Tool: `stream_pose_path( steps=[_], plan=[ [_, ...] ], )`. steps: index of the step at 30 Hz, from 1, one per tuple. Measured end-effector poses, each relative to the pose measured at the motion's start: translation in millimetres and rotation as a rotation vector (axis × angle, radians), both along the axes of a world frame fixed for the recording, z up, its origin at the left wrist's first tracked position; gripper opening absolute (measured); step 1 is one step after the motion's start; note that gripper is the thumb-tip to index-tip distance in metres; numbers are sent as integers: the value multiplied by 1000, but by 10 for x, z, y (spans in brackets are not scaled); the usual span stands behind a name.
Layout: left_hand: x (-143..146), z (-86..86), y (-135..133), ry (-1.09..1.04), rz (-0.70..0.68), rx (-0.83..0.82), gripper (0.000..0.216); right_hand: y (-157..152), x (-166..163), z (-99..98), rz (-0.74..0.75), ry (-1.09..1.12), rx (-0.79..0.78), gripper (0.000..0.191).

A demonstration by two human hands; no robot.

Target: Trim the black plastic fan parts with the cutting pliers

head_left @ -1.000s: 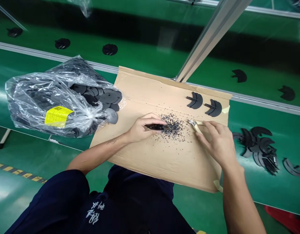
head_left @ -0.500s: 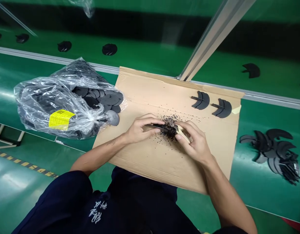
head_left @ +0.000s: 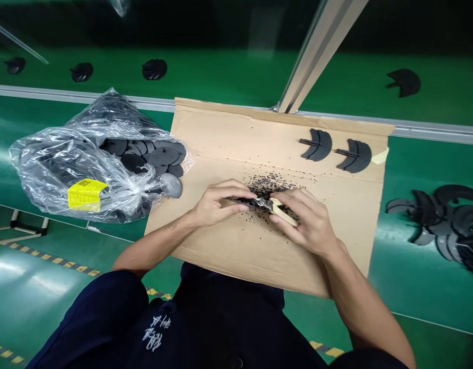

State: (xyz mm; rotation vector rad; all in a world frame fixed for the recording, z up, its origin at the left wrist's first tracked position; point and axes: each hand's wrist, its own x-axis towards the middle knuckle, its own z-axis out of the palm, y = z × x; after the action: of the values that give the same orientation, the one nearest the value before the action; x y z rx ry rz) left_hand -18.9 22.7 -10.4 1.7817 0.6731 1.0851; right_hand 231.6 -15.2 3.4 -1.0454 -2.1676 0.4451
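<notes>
My left hand pinches a thin black plastic part between thumb and fingers, most of it hidden by them. Cream-handled pliers or nippers are gripped in my right hand, their metal jaws pointing left and meeting the black part's right end. Small black scraps lie heaped and scattered under and around both hands on a cardboard sheet. Two black crescent-shaped parts with short stems, a left one and a right one, lie at the cardboard's far right.
A clear plastic bag with a yellow label and several flat black discs stands at the left. Several black curved pieces are piled at the right. Behind runs a metal rail with an upright post; single black parts lie beyond.
The view has shifted slightly. The pliers' metal jaws now show plainly against the black part, whereas before they were mostly hidden. Both hands stay close together above the scraps.
</notes>
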Motion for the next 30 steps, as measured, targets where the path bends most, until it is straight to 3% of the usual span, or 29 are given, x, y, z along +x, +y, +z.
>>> stream_pose_path(
  steps=[8,14,18,24,27,30],
  plan=[
    [17,-53,-1,-40,-4,-3,25,-41,9,98,-36,-151,81,34],
    [33,-49,-14,-80,-30,-10,25,-75,14,77,-35,-109,-23,26],
    [14,25,16,2,-10,18,24,-45,23,9,-94,-14,-60,28],
    [5,52,31,205,-33,91,30,-14,-19,-47,-199,-234,58,38],
    [-12,37,66,258,43,113,25,-19,-39,-36,-200,-234,57,39],
    [-37,27,106,226,151,14,24,-30,-65,-23,-218,-90,-29,34]
  ],
)
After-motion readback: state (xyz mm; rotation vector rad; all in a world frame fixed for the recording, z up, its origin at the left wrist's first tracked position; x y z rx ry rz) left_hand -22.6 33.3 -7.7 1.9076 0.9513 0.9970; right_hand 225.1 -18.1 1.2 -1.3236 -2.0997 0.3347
